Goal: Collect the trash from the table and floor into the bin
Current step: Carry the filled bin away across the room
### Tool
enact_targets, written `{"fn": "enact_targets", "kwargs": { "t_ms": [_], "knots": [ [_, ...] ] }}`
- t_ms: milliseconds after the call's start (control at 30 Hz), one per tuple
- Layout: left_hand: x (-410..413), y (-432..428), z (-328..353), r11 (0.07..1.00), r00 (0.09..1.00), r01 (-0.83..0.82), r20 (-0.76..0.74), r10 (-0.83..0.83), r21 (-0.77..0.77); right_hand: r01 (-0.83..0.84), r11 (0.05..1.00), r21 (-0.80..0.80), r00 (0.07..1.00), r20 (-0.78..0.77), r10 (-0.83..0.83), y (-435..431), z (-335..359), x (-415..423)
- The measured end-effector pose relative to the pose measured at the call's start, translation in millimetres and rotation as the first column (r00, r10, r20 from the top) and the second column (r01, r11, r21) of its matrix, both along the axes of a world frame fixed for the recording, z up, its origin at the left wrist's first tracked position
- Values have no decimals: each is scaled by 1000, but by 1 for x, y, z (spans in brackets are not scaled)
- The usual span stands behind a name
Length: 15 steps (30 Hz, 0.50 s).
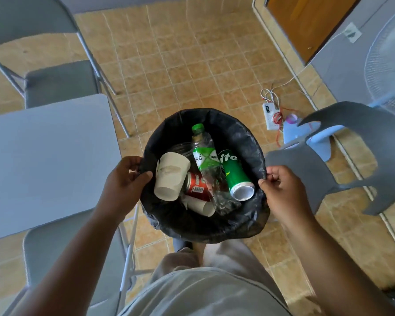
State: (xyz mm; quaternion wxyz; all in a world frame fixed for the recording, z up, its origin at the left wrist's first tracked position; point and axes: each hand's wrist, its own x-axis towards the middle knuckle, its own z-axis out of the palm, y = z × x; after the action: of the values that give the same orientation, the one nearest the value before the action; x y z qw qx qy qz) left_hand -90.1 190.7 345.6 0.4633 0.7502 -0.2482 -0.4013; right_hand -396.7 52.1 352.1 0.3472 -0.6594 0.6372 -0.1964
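A round bin [244, 131] lined with a black bag is in front of me over the tiled floor. Inside lie a paper cup [171, 176], a crushed clear bottle [206, 165] with a green cap, a green can [236, 176], a red can [196, 187] and a smaller crumpled paper cup [201, 206]. My left hand [126, 176] pinches the bag's rim on the left side. On the right side, my right hand [281, 190] pinches the rim too.
A grey table [46, 156] stands at the left with grey folding chairs [59, 83] behind and in front of it. A grey plastic chair [342, 151] is close on the right. A white power strip [270, 115] with cables lies on the floor beyond, near a fan [388, 65].
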Motion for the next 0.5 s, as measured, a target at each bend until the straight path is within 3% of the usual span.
{"fn": "enact_targets", "kwargs": {
  "t_ms": [233, 500],
  "knots": [
    [26, -16, -17, 982, 987, -155, 65, 149, 105, -199, 978, 57, 980, 26, 197, -76, -25, 61],
    [47, -50, -41, 901, 951, -303, 160, 265, 310, -409, 895, 179, 912, 38, 409, -159, -61, 121]
  ]
}}
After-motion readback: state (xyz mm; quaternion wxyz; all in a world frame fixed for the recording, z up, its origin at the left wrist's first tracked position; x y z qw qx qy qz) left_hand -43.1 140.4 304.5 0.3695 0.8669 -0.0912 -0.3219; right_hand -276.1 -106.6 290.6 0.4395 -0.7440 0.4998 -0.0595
